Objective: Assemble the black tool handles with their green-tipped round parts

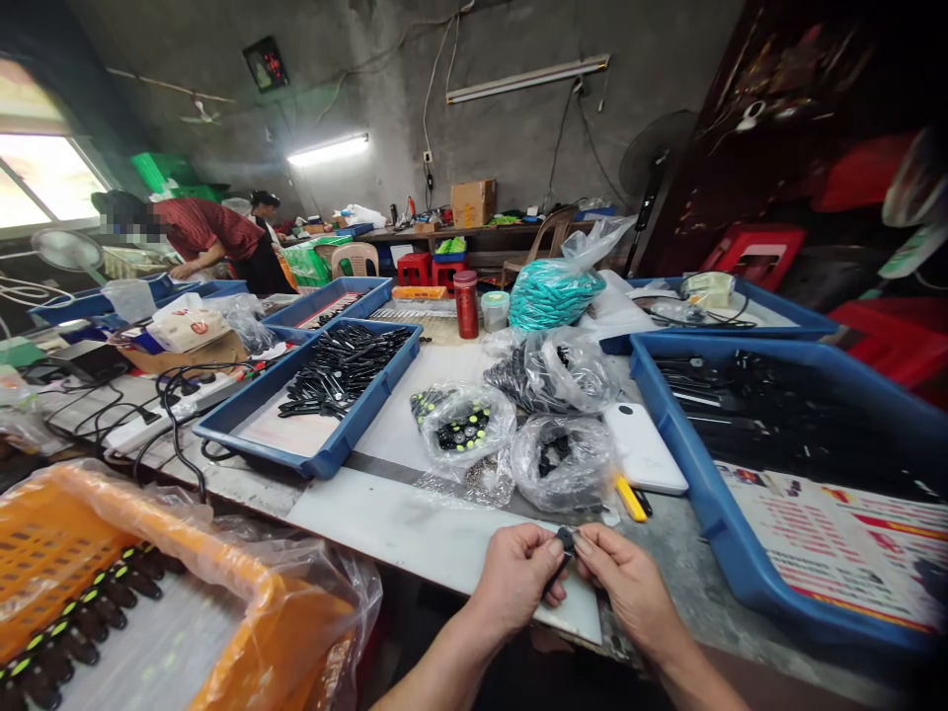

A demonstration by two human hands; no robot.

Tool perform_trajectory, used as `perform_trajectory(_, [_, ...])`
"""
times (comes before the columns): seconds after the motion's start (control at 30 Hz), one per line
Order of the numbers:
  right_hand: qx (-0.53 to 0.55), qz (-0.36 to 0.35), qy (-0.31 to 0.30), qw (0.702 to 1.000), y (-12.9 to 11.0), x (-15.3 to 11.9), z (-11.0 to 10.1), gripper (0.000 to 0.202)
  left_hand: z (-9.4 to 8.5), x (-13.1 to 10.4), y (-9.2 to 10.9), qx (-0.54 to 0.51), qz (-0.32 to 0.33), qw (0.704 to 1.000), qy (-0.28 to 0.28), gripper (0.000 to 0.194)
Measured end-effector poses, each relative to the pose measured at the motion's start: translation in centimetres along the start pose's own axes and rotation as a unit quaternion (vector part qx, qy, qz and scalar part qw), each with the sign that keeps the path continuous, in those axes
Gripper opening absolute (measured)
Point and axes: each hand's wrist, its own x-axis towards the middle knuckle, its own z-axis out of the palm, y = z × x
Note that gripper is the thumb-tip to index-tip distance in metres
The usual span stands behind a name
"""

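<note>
My left hand [518, 573] is closed around a small black plastic piece [565, 540] with a rounded head, above the front edge of the table. The fingertips of my right hand [622, 578] are pinched together at that head; whatever is between them is too small to make out. Beyond my hands stands an open clear bag of small black parts [555, 459]. To its left are a bag of black parts with yellow-green dots [463, 425] and a scatter of tiny metal pieces [489, 481]. A yellow-handled cutter [629, 499] lies near my right hand.
Blue trays with dark parts stand left [333, 464] and right [730, 538]. An orange crate [252, 602] with dark, green-marked pieces is at lower left. A white device [644, 449], a red bottle [466, 306] and a bag of teal pieces [555, 291] lie farther back. Two people work behind.
</note>
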Motion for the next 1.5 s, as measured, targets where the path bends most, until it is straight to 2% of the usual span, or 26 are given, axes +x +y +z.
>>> perform_trajectory(1.5, [-0.017,-0.01,0.002,1.0,0.09,0.06,-0.1,0.036,-0.05,-0.11,-0.12,-0.002,0.01,1.0,-0.004,0.035])
